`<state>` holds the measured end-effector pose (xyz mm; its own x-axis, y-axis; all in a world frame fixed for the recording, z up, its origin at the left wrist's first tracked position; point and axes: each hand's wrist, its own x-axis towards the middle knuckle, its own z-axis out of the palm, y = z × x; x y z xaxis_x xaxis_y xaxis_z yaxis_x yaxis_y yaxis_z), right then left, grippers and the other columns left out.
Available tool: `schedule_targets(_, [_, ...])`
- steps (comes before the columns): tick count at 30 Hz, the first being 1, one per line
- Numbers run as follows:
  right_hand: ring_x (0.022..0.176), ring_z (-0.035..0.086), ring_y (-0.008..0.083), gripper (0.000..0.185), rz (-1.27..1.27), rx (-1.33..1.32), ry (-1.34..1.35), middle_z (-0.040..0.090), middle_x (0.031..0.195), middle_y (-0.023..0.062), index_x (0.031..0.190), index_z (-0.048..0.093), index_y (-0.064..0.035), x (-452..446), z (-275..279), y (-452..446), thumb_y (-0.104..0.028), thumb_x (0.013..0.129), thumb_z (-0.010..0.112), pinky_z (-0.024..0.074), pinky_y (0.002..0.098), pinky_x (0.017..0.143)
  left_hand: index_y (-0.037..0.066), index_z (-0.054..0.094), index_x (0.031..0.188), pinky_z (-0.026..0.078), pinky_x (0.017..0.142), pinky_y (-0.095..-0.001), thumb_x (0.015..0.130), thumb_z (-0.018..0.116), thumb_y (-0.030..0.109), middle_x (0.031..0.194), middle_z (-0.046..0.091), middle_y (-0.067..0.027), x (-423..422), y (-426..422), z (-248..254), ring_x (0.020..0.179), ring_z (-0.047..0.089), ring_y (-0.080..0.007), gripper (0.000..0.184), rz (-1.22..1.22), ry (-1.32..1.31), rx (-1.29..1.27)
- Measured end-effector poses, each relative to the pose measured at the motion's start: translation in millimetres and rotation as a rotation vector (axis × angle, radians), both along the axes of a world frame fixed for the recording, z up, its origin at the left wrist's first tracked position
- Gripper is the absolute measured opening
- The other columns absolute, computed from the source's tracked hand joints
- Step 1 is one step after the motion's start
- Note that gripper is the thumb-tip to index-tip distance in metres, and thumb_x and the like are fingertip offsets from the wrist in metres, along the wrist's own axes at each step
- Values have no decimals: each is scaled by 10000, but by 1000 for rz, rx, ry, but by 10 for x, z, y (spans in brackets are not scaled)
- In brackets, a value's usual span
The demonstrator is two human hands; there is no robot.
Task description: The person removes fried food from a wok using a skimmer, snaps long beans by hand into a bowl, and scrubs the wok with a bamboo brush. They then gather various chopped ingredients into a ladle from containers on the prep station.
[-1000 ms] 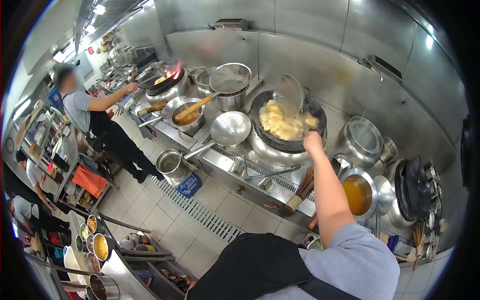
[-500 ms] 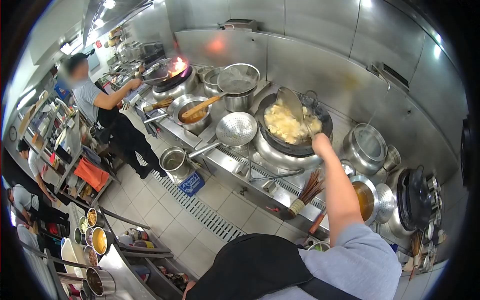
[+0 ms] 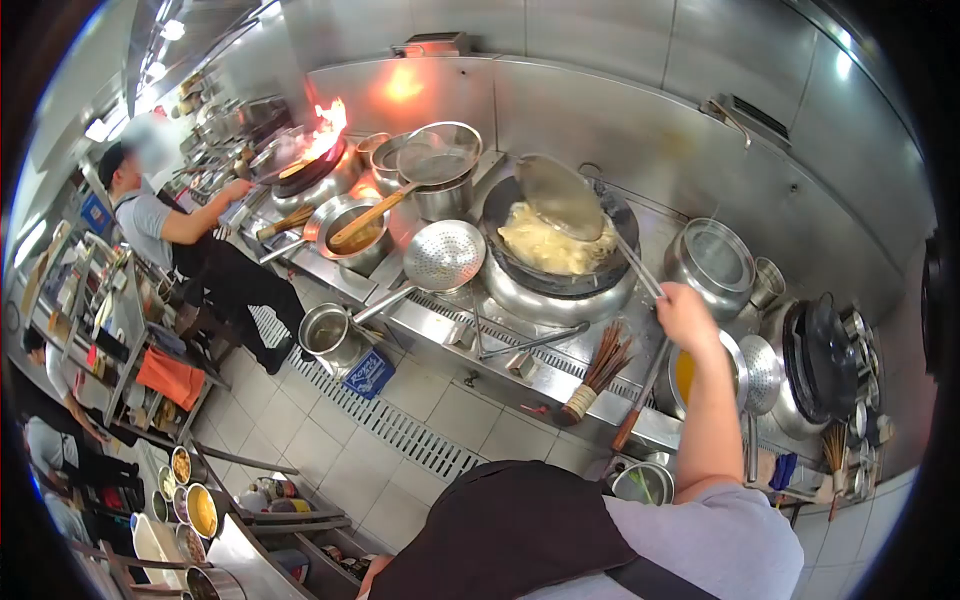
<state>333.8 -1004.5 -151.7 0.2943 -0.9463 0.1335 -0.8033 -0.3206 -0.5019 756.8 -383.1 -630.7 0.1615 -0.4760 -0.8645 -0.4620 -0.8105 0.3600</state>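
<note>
My right hand (image 3: 688,315) is closed around the long metal handle of a large round skimmer (image 3: 560,195). The skimmer's bowl is tilted over a black wok (image 3: 500,262) on the range. Pale yellow food (image 3: 550,243) fills the bottom of the wok, and part of it is hidden behind the skimmer. Below my right forearm stands a pot of yellow-orange liquid (image 3: 684,376). Nearest to the wok on its left lies a perforated ladle-strainer (image 3: 445,253). Of my left arm, only a sliver of skin shows at the bottom edge; the hand is out of sight.
Ahead of me is a bamboo brush (image 3: 597,375) on the range edge. A lidded-looking steel pot (image 3: 710,265) stands right of the wok. Left of it, a mesh strainer (image 3: 438,153) rests on a pot. A co-worker (image 3: 190,235) tends a flaming wok (image 3: 310,165).
My right hand has drawn back toward me and to the right with the skimmer, whose bowl now lies flatter over the wok. The view has shifted, and the co-worker's flame is larger.
</note>
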Motion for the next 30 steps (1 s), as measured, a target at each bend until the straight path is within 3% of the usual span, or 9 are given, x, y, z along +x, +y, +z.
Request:
schedule_targets(3, [882, 612, 438, 181, 0, -53, 130, 644, 875, 261, 918, 632, 12, 105, -633, -396, -92, 838, 508, 490, 465, 756, 100, 677, 1030, 485, 838, -444, 868, 546, 350, 1025, 657, -177, 174, -215, 137, 975, 610, -365, 325, -31, -80, -79])
schedule_targets(7, [952, 608, 428, 218, -155, 25, 83, 632, 953, 286, 958, 639, 22, 455, -655, -439, -87, 839, 491, 483, 486, 847, 108, 674, 1027, 508, 797, -437, 791, 616, 263, 1003, 679, -143, 166, -548, 626, 943, 640, -340, 289, -62, -163, -281])
schedule_targets(10, [944, 600, 448, 218, -225, -18, 116, 633, 993, 267, 1003, 617, 12, 600, -494, -348, -106, 855, 510, 488, 503, 825, 93, 675, 1033, 517, 802, -405, 810, 627, 255, 1013, 690, -103, -48, -711, 1036, 939, 653, -293, 280, 131, -204, -152])
schedule_targets(18, [908, 591, 461, 204, -53, 5, -91, 616, 902, 304, 957, 625, 19, 513, -675, -177, -105, 845, 507, 472, 491, 824, 87, 675, 1033, 514, 803, -404, 813, 624, 270, 1015, 689, -109, -284, 93, 167, 945, 651, -293, 291, 92, -84, -103])
schedule_targets(23, [922, 587, 463, 197, -138, -64, 13, 620, 894, 300, 910, 631, 32, 491, -527, -174, -100, 849, 499, 472, 480, 809, 83, 674, 1033, 511, 803, -403, 815, 622, 279, 1016, 689, -114, -402, 278, 95, 949, 651, -292, 298, 118, -49, -63])
schedule_targets(27, [865, 602, 455, 186, -65, -78, -45, 634, 850, 280, 888, 635, 23, 313, -251, 1, -111, 854, 510, 479, 465, 772, 79, 674, 1033, 510, 804, -403, 816, 620, 286, 1017, 688, -117, -409, 323, 112, 952, 650, -292, 305, 140, -46, -46])
schedule_targets(29, [799, 607, 435, 179, -12, 237, -121, 634, 807, 259, 883, 632, 22, 258, -133, 94, -116, 858, 521, 479, 448, 740, 78, 674, 1034, 509, 804, -402, 817, 619, 290, 1017, 688, -119, -384, 289, 112, 953, 650, -292, 308, 139, -48, -45])
schedule_targets(30, [748, 601, 418, 173, 15, 268, -164, 623, 768, 250, 868, 620, 32, 191, -280, 40, -116, 852, 532, 477, 432, 722, 77, 674, 1034, 508, 804, -402, 818, 619, 292, 1017, 688, -120, -370, 273, 114, 954, 649, -292, 309, 139, -49, -44])
